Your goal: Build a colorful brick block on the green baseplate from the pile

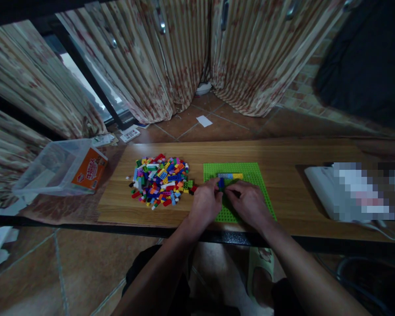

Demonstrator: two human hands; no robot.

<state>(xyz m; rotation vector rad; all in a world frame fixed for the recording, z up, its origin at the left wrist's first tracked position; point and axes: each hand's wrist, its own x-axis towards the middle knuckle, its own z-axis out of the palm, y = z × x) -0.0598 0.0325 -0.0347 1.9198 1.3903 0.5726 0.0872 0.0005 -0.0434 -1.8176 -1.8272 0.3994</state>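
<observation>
A green studded baseplate [260, 180] lies on the wooden table. On its upper part runs a short row of grey, light blue and yellow bricks [234, 176]. Just below that row, a dark blue brick [221, 183] is pinched in the fingers of my left hand [206, 199]. My right hand [248, 202] is over the plate on the other side of the brick, fingers drawn together with their tips close to it. What those right fingers hold, if anything, is hidden. Left of my left hand spreads a pile of loose mixed-colour bricks [161, 180].
A clear plastic bin [55, 169] with an orange label stands beyond the table's left end. On the right of the table [289, 193] is a white package [322, 188], partly blurred. Curtains [184, 57] hang behind. The table's dark front edge runs below my wrists.
</observation>
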